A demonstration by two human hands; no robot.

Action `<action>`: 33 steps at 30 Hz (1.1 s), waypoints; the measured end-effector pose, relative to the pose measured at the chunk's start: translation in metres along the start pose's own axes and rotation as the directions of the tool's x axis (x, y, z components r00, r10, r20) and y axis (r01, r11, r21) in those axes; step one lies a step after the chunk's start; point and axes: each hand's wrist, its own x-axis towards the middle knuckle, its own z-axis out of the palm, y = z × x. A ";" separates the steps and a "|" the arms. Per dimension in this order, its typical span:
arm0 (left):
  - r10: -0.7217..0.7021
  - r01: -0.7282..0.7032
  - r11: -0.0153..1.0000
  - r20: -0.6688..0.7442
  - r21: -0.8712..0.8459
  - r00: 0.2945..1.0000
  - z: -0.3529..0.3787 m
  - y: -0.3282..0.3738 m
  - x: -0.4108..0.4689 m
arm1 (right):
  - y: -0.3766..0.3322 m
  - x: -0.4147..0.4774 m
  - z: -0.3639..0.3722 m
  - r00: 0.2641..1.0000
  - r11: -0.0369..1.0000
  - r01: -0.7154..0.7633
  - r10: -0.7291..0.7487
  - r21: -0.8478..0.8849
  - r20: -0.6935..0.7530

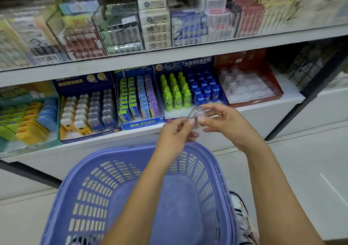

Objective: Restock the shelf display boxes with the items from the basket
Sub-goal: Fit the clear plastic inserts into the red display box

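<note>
A small clear plastic item point(197, 115) is held between both hands above the far rim of the purple basket point(105, 171). My left hand point(176, 133) pinches its lower left edge. My right hand point(224, 121) pinches its right side with thumb and fingers curled. The basket's visible floor looks bare. On the lower shelf, the red display box point(250, 86) holds clear round containers like the held item. Beside it stands a box of green and blue bottles point(190, 90).
More display boxes fill the lower shelf: a blue box of coloured packs point(139, 98), a box of white and grey cases point(88, 109), and yellow and blue items point(28, 120) at far left. The upper shelf point(169, 54) carries boxed goods. A black shelf post point(308, 101) slants on the right.
</note>
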 end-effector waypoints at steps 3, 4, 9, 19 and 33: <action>0.170 -0.167 0.970 0.000 0.178 0.986 0.037 0.011 0.017 | -0.005 -0.002 -0.024 0.975 0.994 0.066 -0.046 0.085 -0.219; 0.204 -0.204 0.955 0.023 0.215 0.979 0.048 0.014 0.022 | -0.007 -0.002 -0.032 0.960 0.991 0.085 -0.053 0.107 -0.276; 0.283 -0.341 0.739 0.192 0.581 0.940 0.087 0.026 0.055 | -0.006 0.009 -0.081 0.867 0.971 0.154 -0.043 0.184 -0.496; 0.009 -0.528 0.127 0.532 0.839 0.847 0.128 0.012 0.097 | -0.008 0.090 -0.173 0.799 0.978 0.054 -0.163 -0.201 -0.579; 0.024 -0.469 0.000 0.469 0.883 0.883 0.140 -0.008 0.097 | 0.027 0.113 -0.146 0.858 0.748 -0.102 -0.267 -0.656 -0.438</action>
